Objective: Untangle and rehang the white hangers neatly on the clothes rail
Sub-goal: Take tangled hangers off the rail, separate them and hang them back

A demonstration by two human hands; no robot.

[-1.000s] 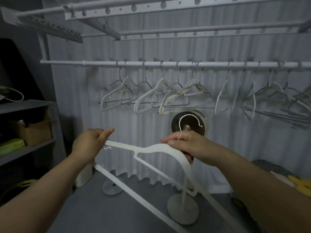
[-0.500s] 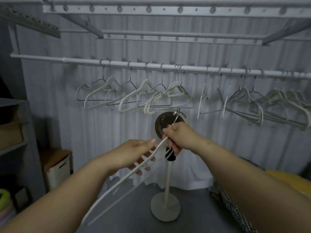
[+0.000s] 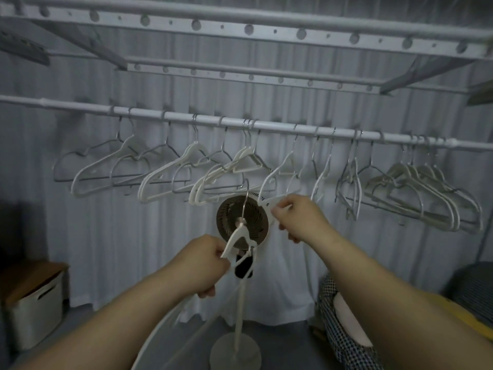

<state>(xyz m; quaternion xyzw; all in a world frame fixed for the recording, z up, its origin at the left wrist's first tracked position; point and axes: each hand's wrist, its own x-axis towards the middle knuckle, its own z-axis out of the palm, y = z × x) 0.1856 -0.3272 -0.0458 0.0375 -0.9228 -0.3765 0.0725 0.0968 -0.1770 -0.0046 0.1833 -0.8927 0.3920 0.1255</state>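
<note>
We have our left hand (image 3: 206, 259) closed around the shoulder of a white hanger (image 3: 238, 236), its metal hook (image 3: 245, 194) pointing up, below the clothes rail (image 3: 266, 126). Our right hand (image 3: 298, 217) pinches the arm of another hanger (image 3: 270, 202) that hangs from the rail. We judge this the rehanging step: next we lift the hook over the rail into a gap
</note>
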